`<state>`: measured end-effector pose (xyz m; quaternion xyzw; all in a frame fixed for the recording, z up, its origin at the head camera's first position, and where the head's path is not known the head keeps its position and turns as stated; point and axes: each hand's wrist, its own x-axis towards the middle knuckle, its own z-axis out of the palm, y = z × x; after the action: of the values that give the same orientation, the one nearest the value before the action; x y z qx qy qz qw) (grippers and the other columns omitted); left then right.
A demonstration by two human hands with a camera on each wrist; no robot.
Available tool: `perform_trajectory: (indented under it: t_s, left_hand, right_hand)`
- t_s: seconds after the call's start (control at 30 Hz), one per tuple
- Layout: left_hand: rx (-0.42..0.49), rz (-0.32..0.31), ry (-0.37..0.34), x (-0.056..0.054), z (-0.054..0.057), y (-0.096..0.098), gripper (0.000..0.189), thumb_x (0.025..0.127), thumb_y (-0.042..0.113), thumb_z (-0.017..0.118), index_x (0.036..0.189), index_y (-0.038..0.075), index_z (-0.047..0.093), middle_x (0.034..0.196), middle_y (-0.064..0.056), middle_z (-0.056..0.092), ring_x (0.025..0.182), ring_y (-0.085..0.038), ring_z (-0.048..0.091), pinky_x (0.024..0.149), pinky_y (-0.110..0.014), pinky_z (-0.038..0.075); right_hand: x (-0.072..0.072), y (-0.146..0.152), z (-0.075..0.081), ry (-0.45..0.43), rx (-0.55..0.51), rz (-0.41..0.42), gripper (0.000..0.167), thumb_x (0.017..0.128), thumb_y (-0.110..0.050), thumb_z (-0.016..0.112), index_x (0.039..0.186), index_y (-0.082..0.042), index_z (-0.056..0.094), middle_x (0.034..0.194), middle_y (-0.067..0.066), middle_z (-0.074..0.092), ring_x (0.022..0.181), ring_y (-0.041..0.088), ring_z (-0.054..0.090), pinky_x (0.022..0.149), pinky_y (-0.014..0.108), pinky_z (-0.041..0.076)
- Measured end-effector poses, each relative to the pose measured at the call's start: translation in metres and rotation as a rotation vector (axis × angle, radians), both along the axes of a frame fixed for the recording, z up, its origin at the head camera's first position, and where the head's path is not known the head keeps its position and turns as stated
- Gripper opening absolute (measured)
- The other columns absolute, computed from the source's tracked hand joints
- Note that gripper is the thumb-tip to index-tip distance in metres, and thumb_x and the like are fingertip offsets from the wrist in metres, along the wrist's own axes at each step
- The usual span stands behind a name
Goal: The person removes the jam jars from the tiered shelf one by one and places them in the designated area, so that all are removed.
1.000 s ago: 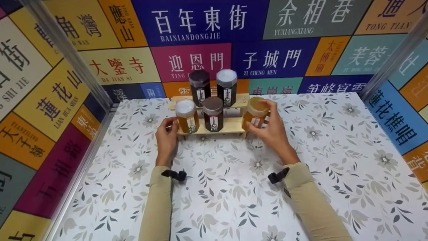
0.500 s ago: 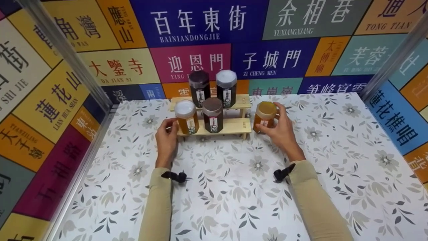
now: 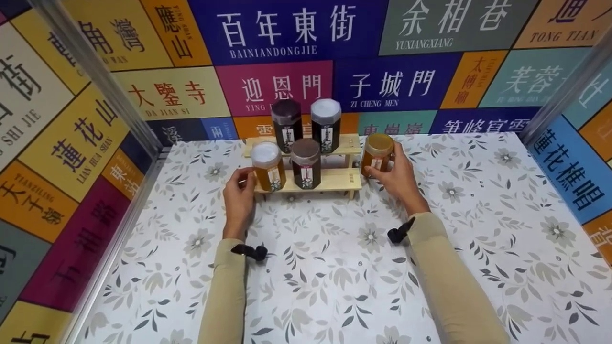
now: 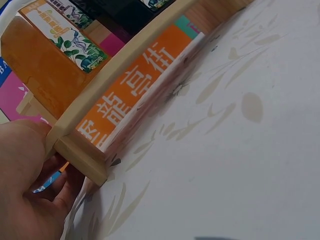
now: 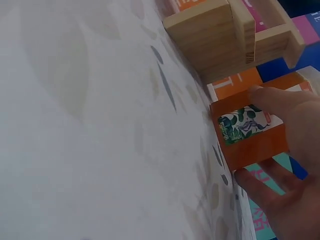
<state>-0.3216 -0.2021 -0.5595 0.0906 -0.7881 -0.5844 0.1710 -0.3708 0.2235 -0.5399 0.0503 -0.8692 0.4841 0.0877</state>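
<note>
My right hand [image 3: 400, 177] grips an amber jar [image 3: 375, 157] with a yellow lid, thumb in front and fingers behind, just right of the two-tier wooden stand [image 3: 340, 180]. In the right wrist view the jar [image 5: 262, 146] is upright beside the stand's end, its base right at the tabletop. My left hand [image 3: 238, 197] holds the left end of the stand; in the left wrist view its fingers go behind the stand's short leg [image 4: 82, 157]. On the lower tier are an amber jar [image 3: 267, 167] with a white lid and a dark jar [image 3: 306, 165] with a brown lid.
Two dark jars stand on the upper tier, one with a dark lid [image 3: 286, 112] and one with a white lid [image 3: 326, 112]. A floral cloth [image 3: 315, 267] covers the table. Printed panels [image 3: 296, 28] rise behind and at both sides.
The right hand has taken the yellow-lidded jar off the lower tier's right end, out to the right, then farther back beside the stand. My left hand has stayed at the stand's left end.
</note>
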Motion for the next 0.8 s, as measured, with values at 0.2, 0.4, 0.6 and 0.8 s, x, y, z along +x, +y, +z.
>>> perform_trajectory:
  t_s: [0.2,0.4,0.6,0.8]
  left_hand:
    - [-0.023,-0.004,0.031,-0.001,0.0,0.0,0.024,0.111,0.026,0.062,0.129,0.015,0.074,0.115,-0.01,0.074,0.101,-0.022,0.071,0.082,-0.029,0.056]
    - [-0.014,0.0,0.035,0.0,0.002,-0.002,0.023,0.111,0.025,0.063,0.128,0.013,0.073,0.115,-0.009,0.074,0.102,-0.021,0.071,0.086,-0.034,0.057]
    - [0.005,-0.005,0.032,0.0,0.0,-0.001,0.022,0.111,0.026,0.064,0.128,0.016,0.074,0.114,-0.008,0.074,0.101,-0.021,0.071,0.085,-0.035,0.058]
    - [0.004,-0.006,0.021,0.001,0.0,-0.001,0.022,0.111,0.028,0.064,0.128,0.018,0.074,0.115,-0.008,0.074,0.101,-0.021,0.071,0.079,-0.031,0.058]
  right_hand:
    - [0.0,0.0,0.002,0.06,-0.006,0.027,0.096,0.091,-0.028,0.09,0.167,-0.018,0.032,0.159,0.015,0.053,0.148,0.037,0.053,0.125,0.059,0.04]
    - [0.009,-0.007,0.009,-0.008,-0.116,0.031,0.116,0.091,-0.039,0.089,0.175,-0.026,0.009,0.172,0.018,0.035,0.161,0.038,0.034,0.128,0.063,0.033]
    - [0.028,-0.033,0.024,0.25,-0.049,-0.14,0.109,0.092,-0.044,0.087,0.173,-0.021,0.019,0.176,0.014,0.027,0.165,0.032,0.022,0.133,0.061,0.024]
    - [0.046,-0.076,0.03,0.477,-0.103,-0.152,0.081,0.092,-0.027,0.089,0.157,-0.006,0.047,0.156,0.017,0.052,0.146,0.028,0.047,0.124,0.054,0.039]
